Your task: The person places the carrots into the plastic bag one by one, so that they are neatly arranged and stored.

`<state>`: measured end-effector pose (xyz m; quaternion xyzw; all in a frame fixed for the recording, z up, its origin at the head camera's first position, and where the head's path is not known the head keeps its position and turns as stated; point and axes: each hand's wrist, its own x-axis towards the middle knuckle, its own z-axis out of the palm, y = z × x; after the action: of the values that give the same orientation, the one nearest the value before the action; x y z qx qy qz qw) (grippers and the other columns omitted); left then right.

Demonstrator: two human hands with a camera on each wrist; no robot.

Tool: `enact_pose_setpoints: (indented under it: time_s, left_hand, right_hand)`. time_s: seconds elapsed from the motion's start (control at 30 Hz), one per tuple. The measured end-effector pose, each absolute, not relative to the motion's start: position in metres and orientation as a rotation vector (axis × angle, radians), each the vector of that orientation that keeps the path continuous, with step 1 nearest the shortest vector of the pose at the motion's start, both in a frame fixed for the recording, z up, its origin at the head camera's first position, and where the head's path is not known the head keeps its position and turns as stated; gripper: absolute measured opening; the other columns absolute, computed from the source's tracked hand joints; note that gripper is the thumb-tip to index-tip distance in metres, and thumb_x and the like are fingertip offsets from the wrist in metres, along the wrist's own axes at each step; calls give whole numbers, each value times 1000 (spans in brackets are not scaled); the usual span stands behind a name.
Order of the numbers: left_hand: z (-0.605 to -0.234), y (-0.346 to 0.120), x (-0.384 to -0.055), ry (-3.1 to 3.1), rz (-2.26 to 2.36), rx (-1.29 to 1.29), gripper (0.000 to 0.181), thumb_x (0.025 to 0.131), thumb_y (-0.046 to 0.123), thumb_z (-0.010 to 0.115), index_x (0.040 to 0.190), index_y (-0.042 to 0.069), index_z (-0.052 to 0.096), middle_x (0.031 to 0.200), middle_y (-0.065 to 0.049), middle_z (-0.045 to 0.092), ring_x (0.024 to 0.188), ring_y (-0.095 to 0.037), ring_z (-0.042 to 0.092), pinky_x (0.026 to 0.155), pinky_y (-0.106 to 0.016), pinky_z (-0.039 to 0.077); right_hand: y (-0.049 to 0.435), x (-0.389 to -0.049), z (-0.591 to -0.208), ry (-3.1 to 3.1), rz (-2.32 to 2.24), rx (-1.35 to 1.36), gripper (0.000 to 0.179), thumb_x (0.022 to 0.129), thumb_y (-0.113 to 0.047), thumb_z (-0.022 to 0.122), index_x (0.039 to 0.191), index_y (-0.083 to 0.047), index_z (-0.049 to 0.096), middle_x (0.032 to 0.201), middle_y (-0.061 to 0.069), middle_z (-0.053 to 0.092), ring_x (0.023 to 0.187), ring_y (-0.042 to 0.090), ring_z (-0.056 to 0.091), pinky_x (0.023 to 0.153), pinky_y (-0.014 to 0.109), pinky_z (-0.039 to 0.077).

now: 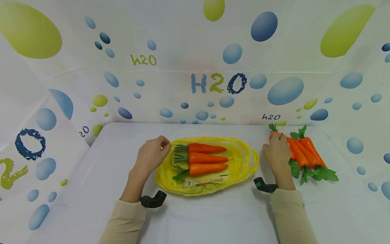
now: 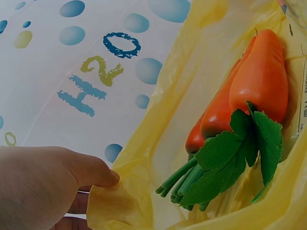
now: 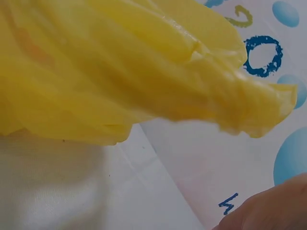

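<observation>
Three orange carrots (image 1: pixel 208 158) with green tops lie side by side in an opened yellow plastic bag (image 1: pixel 240 179). My left hand (image 1: pixel 152 154) pinches the bag's left edge between thumb and fingers; the left wrist view shows the pinched yellow film (image 2: pixel 120 206) close up. At the right, my right hand (image 1: pixel 277 152) bends its fingers over the leftmost carrot (image 1: pixel 272 135) of a second group, its leafy top showing past the fingertips. The hand hides most of that carrot. In the right wrist view only a bit of the hand (image 3: pixel 273 211) shows.
Several more carrots (image 1: pixel 309 154) lie beside the right hand, some with leaves (image 1: pixel 326 173) toward me, one with leaves away. A printed label (image 1: pixel 195 183) lies inside the bag. The white table (image 1: pixel 213 220) meets a backdrop (image 1: pixel 170 88) with coloured dots.
</observation>
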<state>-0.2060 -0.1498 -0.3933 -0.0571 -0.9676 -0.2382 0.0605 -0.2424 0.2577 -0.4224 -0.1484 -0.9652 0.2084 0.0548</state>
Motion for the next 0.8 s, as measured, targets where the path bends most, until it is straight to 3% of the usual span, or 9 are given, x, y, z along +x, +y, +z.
enact_pose_setpoints:
  time_s: [0.27,0.6,0.8]
  left_hand:
    - [-394,-150,-206,-2921,-718,-174,27,100,27,56,112,6,67,106,-12,75,82,-24,66,74,-38,59]
    - [-394,-150,-206,-2930,-733,-164,27,100,28,56,112,6,67,107,-12,74,83,-24,65,76,-38,59]
    - [-394,-150,-206,-2933,-737,-161,27,100,28,56,112,6,67,107,-12,74,83,-24,65,76,-38,59]
  right_hand:
    - [259,-243,-426,-2934,617,-460,39,95,-13,48,127,8,42,130,37,37,108,51,39,83,63,48]
    - [263,-243,-431,-2962,567,-437,35,97,-4,42,127,13,38,117,40,40,101,53,40,80,62,47]
    - [264,-245,-433,-2987,572,-440,40,97,-3,44,131,14,35,117,41,41,103,55,43,88,66,47]
